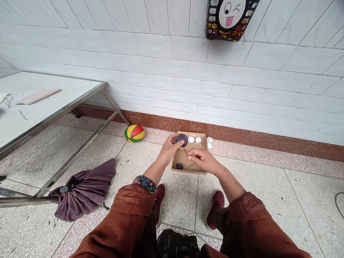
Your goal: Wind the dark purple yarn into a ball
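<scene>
My left hand (172, 146) is closed around a dark purple-grey ball of yarn (182, 139), its thumb pressed on the near side. A dark strand of yarn (185, 151) runs from that ball to my right hand (202, 159), whose fingers pinch it. Both hands are above an open cardboard box (191, 171) on the floor. Inside the box, a smaller dark ball of yarn (179, 166) lies at the near left, and white balls (194, 139) sit at the back.
More white balls (210, 142) lie just right of the box. A multicoloured ball (134, 133) rests by the wall. At left stand a white table (80, 85) with metal legs and a purple folded cloth item (83, 193). A black basket (228, 34) hangs on the tiled wall.
</scene>
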`<state>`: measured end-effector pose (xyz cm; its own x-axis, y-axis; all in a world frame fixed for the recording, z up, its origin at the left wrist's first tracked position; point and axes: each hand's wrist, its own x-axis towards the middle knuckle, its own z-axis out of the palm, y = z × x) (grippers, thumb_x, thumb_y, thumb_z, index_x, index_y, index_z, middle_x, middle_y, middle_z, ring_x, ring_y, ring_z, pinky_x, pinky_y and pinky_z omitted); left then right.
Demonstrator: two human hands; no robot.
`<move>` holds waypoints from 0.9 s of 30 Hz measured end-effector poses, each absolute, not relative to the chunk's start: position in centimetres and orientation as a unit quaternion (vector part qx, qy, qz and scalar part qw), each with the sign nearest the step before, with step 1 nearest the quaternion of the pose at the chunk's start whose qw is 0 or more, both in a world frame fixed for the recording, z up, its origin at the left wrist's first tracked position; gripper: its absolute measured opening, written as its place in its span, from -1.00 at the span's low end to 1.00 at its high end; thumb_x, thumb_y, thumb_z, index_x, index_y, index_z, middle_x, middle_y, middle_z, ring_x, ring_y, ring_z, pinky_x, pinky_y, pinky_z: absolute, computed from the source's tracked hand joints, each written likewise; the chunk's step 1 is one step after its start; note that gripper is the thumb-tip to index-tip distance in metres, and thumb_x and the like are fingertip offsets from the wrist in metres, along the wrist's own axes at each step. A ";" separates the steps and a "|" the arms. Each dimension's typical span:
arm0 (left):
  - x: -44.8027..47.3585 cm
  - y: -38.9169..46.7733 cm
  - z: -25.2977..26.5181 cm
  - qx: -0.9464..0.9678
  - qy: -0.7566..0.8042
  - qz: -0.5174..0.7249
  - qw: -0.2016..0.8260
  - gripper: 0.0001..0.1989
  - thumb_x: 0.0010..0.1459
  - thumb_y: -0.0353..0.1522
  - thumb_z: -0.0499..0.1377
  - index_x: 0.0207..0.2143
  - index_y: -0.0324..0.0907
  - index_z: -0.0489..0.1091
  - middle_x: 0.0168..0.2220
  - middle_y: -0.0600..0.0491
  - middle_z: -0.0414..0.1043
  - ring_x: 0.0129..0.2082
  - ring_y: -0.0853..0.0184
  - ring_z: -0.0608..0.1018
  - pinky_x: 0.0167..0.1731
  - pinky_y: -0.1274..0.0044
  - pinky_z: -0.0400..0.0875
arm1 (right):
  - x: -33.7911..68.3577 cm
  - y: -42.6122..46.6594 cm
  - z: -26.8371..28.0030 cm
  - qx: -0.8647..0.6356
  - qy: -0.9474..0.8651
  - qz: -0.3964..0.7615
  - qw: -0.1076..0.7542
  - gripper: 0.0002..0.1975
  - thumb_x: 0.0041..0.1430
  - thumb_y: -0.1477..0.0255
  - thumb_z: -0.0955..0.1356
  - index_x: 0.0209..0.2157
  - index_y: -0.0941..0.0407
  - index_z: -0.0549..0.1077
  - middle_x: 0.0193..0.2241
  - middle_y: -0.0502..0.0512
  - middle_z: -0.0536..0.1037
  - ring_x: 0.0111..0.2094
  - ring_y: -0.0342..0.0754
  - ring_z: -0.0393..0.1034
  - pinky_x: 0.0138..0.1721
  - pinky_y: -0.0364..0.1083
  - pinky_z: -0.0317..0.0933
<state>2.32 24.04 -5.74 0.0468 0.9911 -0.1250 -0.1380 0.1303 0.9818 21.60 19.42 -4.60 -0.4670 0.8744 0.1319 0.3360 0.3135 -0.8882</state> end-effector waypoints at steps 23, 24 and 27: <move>2.2 24.2 -4.8 0.310 0.337 0.529 0.715 -0.60 -0.10 -0.36 0.44 -0.16 -0.19 0.49 -0.12 0.00 0.54 -0.17 0.33 0.54 -0.12 0.48 0.44 | 22.2 20.5 -6.4 -0.498 -0.739 0.300 0.339 -0.77 0.35 0.30 0.25 -0.35 0.07 0.44 -0.43 0.03 0.48 -0.39 -0.05 0.31 -0.28 -0.09 0.19; 2.1 24.4 -5.1 0.310 0.358 0.531 0.703 -0.60 -0.11 -0.36 0.44 -0.18 -0.20 0.49 -0.14 0.02 0.53 -0.19 0.35 0.53 -0.14 0.49 0.43 | 22.1 20.3 -6.1 -0.472 -0.752 0.322 0.329 -0.76 0.36 0.29 0.26 -0.35 0.08 0.44 -0.44 0.02 0.47 -0.41 -0.07 0.30 -0.29 -0.09 0.19; 1.9 25.0 -6.1 0.347 0.425 0.519 0.655 -0.58 -0.14 -0.35 0.43 -0.17 -0.21 0.49 -0.16 0.02 0.52 -0.23 0.35 0.52 -0.19 0.50 0.39 | 21.8 19.5 -4.8 -0.398 -0.762 0.403 0.314 -0.72 0.35 0.20 0.30 -0.34 0.09 0.48 -0.47 -0.02 0.45 -0.46 -0.12 0.24 -0.37 -0.13 0.15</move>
